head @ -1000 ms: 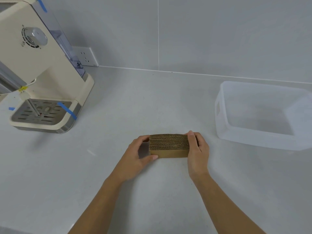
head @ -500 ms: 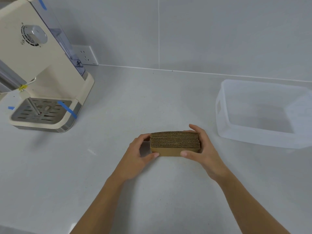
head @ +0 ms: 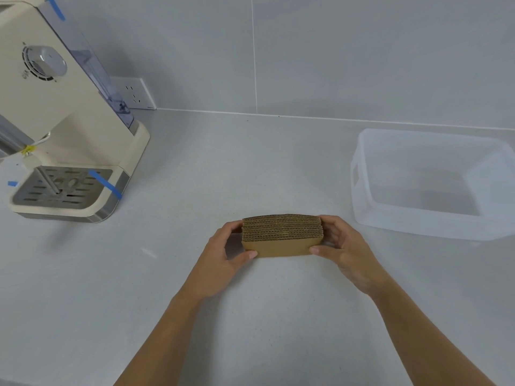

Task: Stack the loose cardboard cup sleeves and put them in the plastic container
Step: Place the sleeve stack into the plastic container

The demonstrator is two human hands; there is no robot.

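- Pinching the stack of cardboard sleeves [head: 281,235] mid-frame, left hand [head: 223,257] and right hand [head: 342,246] clamping opposite ends
- Sitting open at right, well apart: plastic container [head: 418,227]
- Lurking upper left: coffee machine [head: 55,121]

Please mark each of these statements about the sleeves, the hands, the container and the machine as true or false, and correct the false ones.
1. Both hands hold the stack of cardboard sleeves. True: the left hand and right hand grip its two ends.
2. The stack is inside the plastic container. False: it is outside the container, over the counter.
3. The container holds some sleeves. False: it is empty.
4. The coffee machine is left of the stack. True.
5. Loose sleeves lie on the counter. False: none are visible.
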